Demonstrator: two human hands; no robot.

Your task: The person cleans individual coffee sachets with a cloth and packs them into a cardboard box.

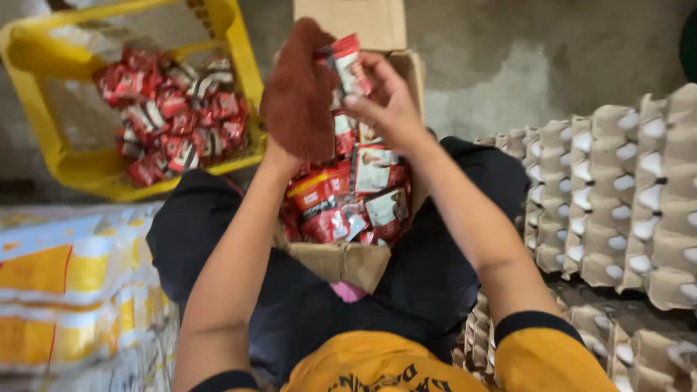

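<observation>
Head view: your left hand (pixel 301 94) is wrapped in a brown cloth (pixel 294 109), closed around it, while your right hand (pixel 388 98) pinches a red sachet (pixel 345 62) above the cardboard box (pixel 341 261) of sachets on your lap. You look mid-wipe; next seems to call for a firm pinch and a sweep left toward the yellow crate (pixel 239 43), far left.

above: open over the cardboard box (pixel 341 261) | left: yellow crate (pixel 239 65) close beside | right: stacked egg trays (pixel 617 196) wall that side | near-left: wrapped packs (pixel 72 290) | far: bare floor (pixel 494 65) free
</observation>
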